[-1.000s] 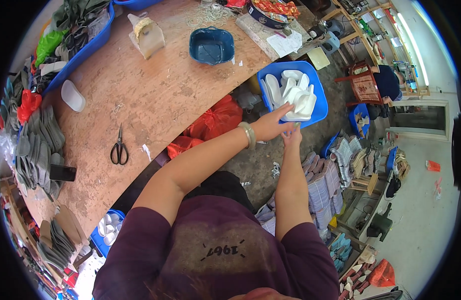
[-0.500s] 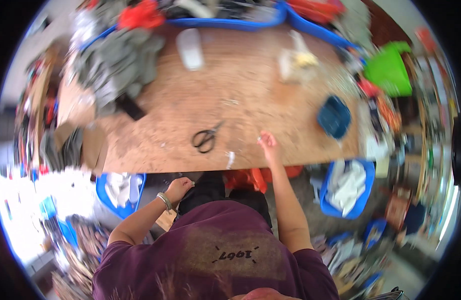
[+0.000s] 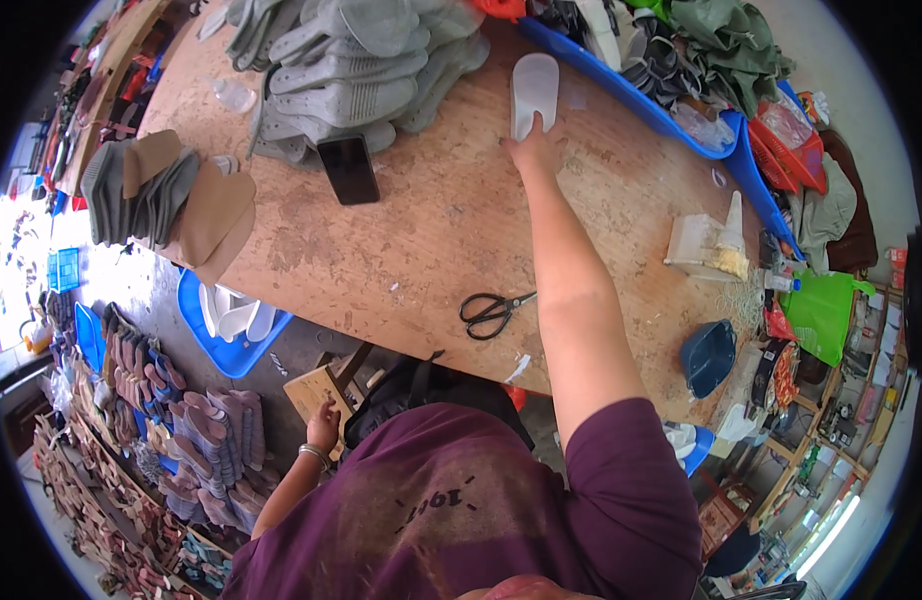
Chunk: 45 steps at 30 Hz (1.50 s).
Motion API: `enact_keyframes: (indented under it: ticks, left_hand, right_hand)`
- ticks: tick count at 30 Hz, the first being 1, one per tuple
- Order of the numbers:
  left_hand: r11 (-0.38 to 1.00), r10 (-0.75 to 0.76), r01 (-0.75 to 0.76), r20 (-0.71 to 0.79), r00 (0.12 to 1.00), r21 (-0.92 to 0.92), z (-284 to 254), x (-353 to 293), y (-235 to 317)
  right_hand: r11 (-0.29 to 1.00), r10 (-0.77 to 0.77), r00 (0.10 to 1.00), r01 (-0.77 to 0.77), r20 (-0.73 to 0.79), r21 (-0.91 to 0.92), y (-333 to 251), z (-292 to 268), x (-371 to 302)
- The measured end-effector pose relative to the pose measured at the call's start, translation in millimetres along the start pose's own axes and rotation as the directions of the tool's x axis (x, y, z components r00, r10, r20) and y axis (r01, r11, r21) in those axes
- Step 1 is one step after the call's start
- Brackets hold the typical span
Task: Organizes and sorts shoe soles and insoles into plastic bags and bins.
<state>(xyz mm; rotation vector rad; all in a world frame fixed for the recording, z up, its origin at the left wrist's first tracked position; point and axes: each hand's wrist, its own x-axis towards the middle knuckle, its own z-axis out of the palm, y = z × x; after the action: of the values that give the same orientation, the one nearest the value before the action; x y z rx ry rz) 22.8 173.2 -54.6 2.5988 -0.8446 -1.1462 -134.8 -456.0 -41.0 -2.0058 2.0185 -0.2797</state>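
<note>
My right hand [image 3: 537, 150] reaches far across the wooden table with its fingers spread. It touches the near end of a white sole-shaped piece [image 3: 535, 80] that lies flat on the tabletop. My left hand [image 3: 324, 425], a bangle on its wrist, hangs low beside a wooden stool [image 3: 319, 395]. Its fingers are curled together, and what they hold, if anything, is too small to make out. Black-handled scissors [image 3: 493, 315] lie near the table's front edge, left of my right forearm. A small white scrap [image 3: 519, 368] rests on that edge.
Grey sole-shaped pieces [image 3: 346, 80] pile up at the far left, with a black phone [image 3: 348, 170] before them. Brown and grey insoles [image 3: 216, 220] stack at the left corner. Blue trays [image 3: 641, 90] line the far edge. A dark blue basket [image 3: 708, 358] stands at right.
My right hand has gone from the near edge to the white sole-shaped piece farther away. My left hand has dropped lower and outward. The view has turned leftward.
</note>
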Motion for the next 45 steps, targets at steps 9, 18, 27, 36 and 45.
enact_keyframes:
  ticks: [9,18,27,36,45]
  left_hand:
    - [0.704,0.686,-0.685,-0.069,0.724,-0.188,-6,72,264]
    - [0.623,0.688,-0.699,0.178,0.703,0.351,90,87,339]
    - [0.41,0.72,-0.741,0.309,0.621,0.532,117,135,348]
    - [0.759,0.65,-0.516,0.511,0.562,-0.397,160,29,450]
    - [0.594,0.802,-0.705,0.364,0.475,-0.388,172,-63,435]
  right_hand:
    - [0.899,0.033,0.998,-0.054,0.056,0.435,108,-22,15]
    - [-0.399,0.092,0.882,-0.393,0.462,0.829,256,-116,-313]
    - [-0.045,0.95,0.309,0.301,-0.052,0.953,502,-278,-529]
    - [0.045,0.991,0.106,0.333,-0.085,0.942,652,-398,-531]
    - [-0.016,0.994,0.111,0.311,-0.02,0.95,684,-398,-521]
